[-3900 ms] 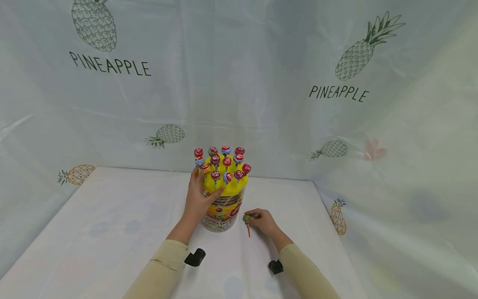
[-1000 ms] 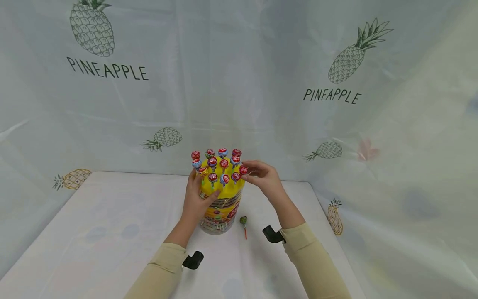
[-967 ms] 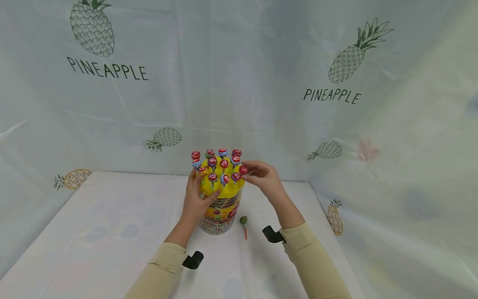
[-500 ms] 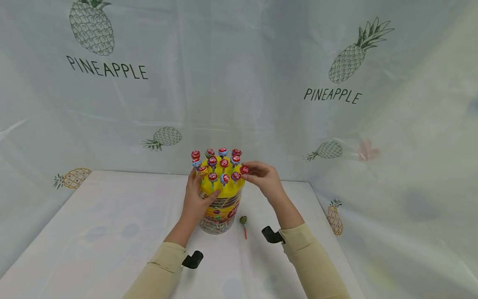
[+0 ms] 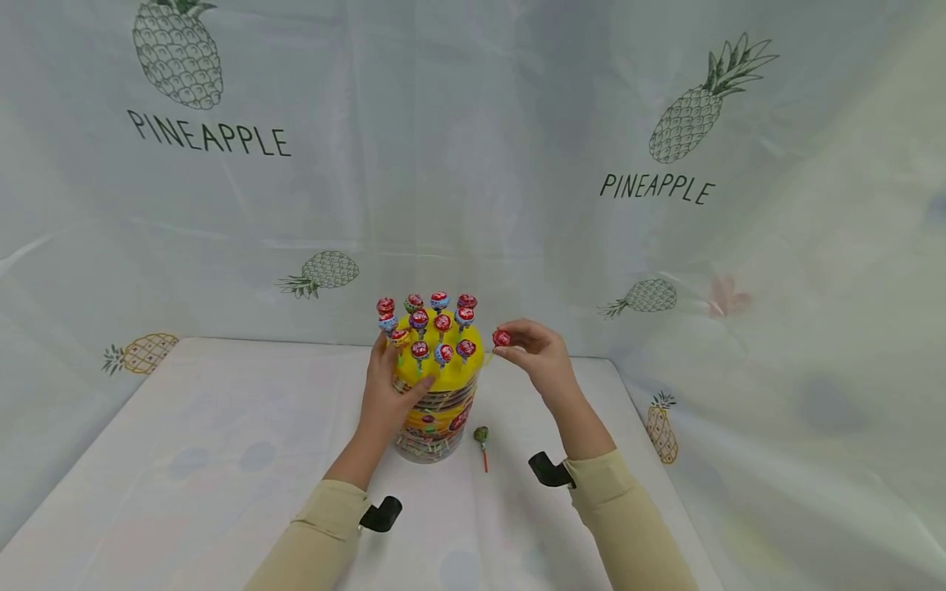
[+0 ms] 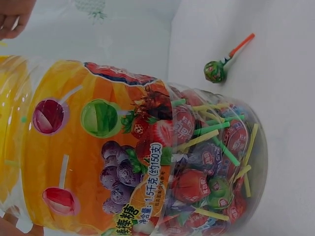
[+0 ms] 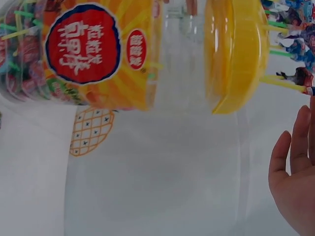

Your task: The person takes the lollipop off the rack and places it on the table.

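Note:
A clear jar with a yellow lid [image 5: 452, 376] stands upright, packed with lollipops, with several more sticking up from holes in the lid. My left hand [image 5: 386, 392] grips the jar's upper left side, thumb across the front of the lid. Just right of the lid, my right hand [image 5: 543, 357] pinches a red-wrapped lollipop [image 5: 501, 338] between thumb and fingers. In the right wrist view only part of the right hand [image 7: 298, 191] shows, at the right edge. A green-wrapped lollipop [image 5: 481, 434] with an orange stick lies on the table beside the jar's base.
The white table [image 5: 266, 394] ends at a hanging sheet [image 5: 473, 180] printed with pineapples, behind and to the right. Black wrist cameras [image 5: 381, 515] sit at both sleeves.
My right hand has let go of the green lollipop, left it on the table, and risen to the lid. It now draws a red lollipop away to the right. The left hand stays put.

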`<state>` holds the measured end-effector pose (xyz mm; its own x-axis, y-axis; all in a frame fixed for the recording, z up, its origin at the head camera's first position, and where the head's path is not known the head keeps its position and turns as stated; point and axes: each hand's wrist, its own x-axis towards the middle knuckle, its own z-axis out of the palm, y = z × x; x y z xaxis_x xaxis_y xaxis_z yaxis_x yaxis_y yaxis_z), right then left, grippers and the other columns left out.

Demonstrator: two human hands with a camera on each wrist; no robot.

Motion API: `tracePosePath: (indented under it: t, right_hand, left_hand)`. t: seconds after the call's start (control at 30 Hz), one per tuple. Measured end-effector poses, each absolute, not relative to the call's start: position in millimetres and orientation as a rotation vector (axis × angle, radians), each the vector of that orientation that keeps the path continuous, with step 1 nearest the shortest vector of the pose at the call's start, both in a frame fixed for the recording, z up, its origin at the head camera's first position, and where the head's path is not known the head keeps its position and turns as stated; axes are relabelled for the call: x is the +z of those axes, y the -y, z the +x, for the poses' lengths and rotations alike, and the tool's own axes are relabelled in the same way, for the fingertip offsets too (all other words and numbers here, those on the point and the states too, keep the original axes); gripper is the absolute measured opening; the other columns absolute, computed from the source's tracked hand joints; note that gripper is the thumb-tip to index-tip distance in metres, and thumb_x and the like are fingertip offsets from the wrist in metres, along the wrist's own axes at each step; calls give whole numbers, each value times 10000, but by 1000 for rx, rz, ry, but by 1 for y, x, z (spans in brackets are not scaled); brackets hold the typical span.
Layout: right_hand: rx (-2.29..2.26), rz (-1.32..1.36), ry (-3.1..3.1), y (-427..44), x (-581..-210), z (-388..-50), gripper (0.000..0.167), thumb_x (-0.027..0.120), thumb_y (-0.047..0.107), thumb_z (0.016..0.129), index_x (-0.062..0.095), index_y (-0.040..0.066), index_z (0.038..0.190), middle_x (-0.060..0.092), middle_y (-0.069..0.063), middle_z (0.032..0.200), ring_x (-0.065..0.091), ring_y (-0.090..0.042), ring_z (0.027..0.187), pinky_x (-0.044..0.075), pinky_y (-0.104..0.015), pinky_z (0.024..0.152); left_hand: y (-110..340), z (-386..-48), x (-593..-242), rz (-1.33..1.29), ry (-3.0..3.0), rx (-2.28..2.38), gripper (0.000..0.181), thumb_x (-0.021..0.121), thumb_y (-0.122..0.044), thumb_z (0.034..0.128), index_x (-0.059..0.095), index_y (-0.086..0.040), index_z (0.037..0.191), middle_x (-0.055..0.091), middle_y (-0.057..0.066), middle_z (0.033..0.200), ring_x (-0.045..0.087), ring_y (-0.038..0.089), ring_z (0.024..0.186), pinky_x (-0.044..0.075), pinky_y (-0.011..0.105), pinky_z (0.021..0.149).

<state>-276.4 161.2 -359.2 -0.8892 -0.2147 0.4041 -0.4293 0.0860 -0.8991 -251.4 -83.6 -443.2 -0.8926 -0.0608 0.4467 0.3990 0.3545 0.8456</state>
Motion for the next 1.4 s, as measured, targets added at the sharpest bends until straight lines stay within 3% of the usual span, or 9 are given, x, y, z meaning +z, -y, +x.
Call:
tracePosePath:
  t: [0.37,0.63,1.03,1.4]
  right_hand:
    - [1967,524,2306,-176,-391,-275,276,738,30,850,675,-51,1107,677,-115,1022,668,-219,913,553,-305,847]
    - [2019,364,2413,-184,-427,-280,301,732,80,869,682,-3,1154,683,-126,1053,674,-222,922,539,-302,876]
    - [2114,317,2428,-194,-481,-287,306,722,102,881,691,10,1171,682,-137,1070,688,-243,903,574,-380,802]
    - [2118,269,2567,-204,-512,-289,359,666,85,918,620,-70,1239,687,-149,1126,687,-245,930,565,-366,828]
  left_hand:
    - [84,-250,-443,-277,2226,-1543,836,703,-439,860,300,-133,1525,96,71,1603,171,345,1428,226,630,1101]
    - [84,-250,-442,-275,2226,-1548,838,703,-439,858,295,-148,1530,101,70,1602,177,347,1425,231,633,1097]
    - [83,-251,-443,-294,2212,-1532,847,686,-486,859,299,-137,1526,110,81,1598,181,359,1420,228,650,1089]
    - [83,-250,-443,-296,2217,-1544,818,679,-455,873,295,-153,1529,106,66,1598,181,334,1423,231,627,1101]
